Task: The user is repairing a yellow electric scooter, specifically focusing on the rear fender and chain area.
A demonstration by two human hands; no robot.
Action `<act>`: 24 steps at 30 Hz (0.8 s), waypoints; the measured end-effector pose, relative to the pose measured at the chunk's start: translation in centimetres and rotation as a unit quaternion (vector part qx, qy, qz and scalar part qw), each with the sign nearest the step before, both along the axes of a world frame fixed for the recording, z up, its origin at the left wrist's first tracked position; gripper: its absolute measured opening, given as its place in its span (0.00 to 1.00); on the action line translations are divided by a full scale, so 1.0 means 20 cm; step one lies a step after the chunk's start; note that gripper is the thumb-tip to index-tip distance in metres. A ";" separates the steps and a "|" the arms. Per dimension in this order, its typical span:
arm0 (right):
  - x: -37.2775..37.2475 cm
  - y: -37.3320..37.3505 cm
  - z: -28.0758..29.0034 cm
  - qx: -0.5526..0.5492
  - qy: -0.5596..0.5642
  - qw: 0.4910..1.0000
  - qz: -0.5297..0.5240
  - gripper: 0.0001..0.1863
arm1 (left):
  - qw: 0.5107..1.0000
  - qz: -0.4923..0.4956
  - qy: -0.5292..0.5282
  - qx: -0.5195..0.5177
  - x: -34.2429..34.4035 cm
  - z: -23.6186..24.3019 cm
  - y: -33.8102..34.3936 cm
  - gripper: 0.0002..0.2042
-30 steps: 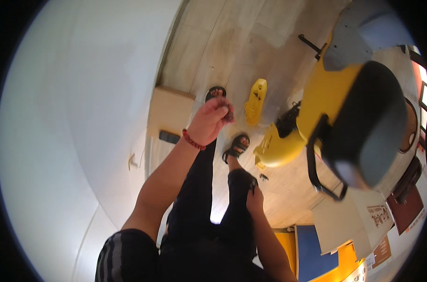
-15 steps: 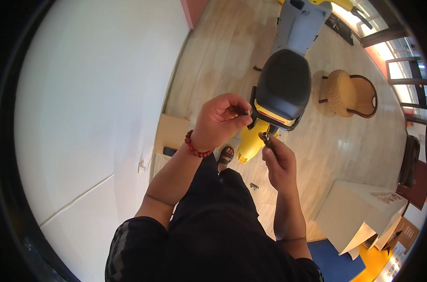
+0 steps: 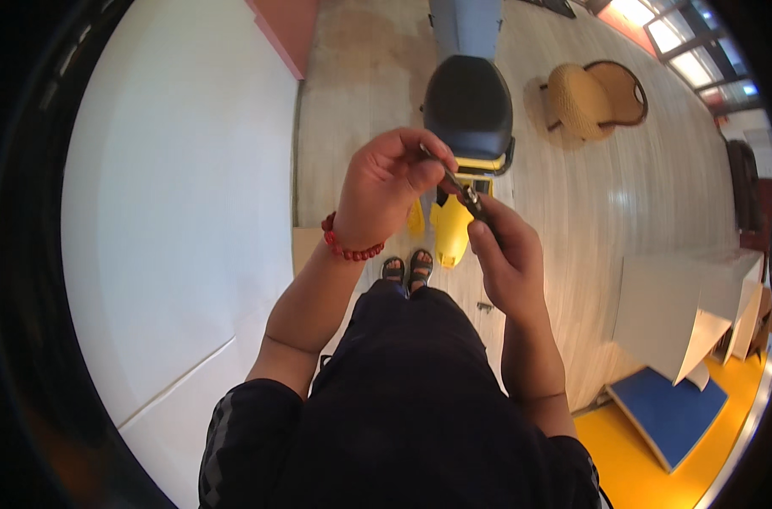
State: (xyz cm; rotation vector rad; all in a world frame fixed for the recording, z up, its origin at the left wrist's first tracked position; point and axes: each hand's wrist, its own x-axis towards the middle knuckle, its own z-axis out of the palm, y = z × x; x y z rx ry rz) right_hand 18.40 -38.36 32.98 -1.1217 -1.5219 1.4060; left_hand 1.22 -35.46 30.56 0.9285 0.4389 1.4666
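My left hand (image 3: 384, 182), wearing a red bead bracelet (image 3: 352, 246), pinches a thin dark piece (image 3: 449, 176) that reaches to the silver tip of a short dark tool (image 3: 471, 200). That tool sits in the fingers of my right hand (image 3: 505, 263); whether the two pieces touch is hard to tell. Beyond my hands stands a scooter with a black seat (image 3: 466, 106), a grey deck (image 3: 466, 25) and yellow bodywork (image 3: 449, 233), partly hidden by my hands.
A white wall (image 3: 174, 195) rises at the left. On the wooden floor (image 3: 572, 204) are my sandaled feet and a small dark part (image 3: 485, 306). A wicker chair (image 3: 581, 102) is at upper right. White boards (image 3: 657, 305) and a blue panel (image 3: 666, 411) lie at lower right.
My view has swung toward the scooter. My right hand has risen from my leg with the tool, and both hands have drawn together, the left piece now at the tool's tip.
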 end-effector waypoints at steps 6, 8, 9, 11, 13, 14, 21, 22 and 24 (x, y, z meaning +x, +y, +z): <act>0.00 -0.13 0.06 0.007 0.003 0.999 -0.039 0.13 | 0.997 -0.049 -0.049 -0.014 0.05 0.05 -0.04 0.07; 0.01 -0.16 0.06 0.013 0.012 0.999 -0.051 0.13 | 0.996 -0.068 -0.063 -0.019 0.07 0.06 -0.05 0.07; 0.01 -0.18 0.07 0.012 0.000 0.999 -0.049 0.13 | 0.995 -0.074 -0.062 -0.020 0.07 0.06 -0.06 0.07; 0.02 -0.21 0.08 0.010 -0.011 0.998 -0.053 0.13 | 0.996 -0.080 -0.029 -0.009 0.08 0.05 -0.07 0.06; 0.04 -0.26 0.10 -0.108 0.077 0.991 -0.037 0.13 | 0.995 -0.100 -0.010 -0.014 0.07 0.06 -0.08 0.06; 0.04 -0.27 0.12 -0.108 0.078 0.990 -0.043 0.13 | 0.993 -0.114 0.009 -0.019 0.07 0.06 -0.09 0.05; 0.09 -0.36 0.13 -0.206 0.095 0.973 -0.030 0.14 | 0.978 -0.168 0.112 -0.055 0.06 0.06 -0.15 0.05; 0.09 -0.37 0.12 -0.210 0.095 0.973 -0.030 0.14 | 0.976 -0.172 0.118 -0.060 0.07 0.06 -0.15 0.05; 0.10 -0.39 0.12 -0.227 0.121 0.966 -0.034 0.14 | 0.973 -0.182 0.124 -0.065 0.08 0.06 -0.16 0.05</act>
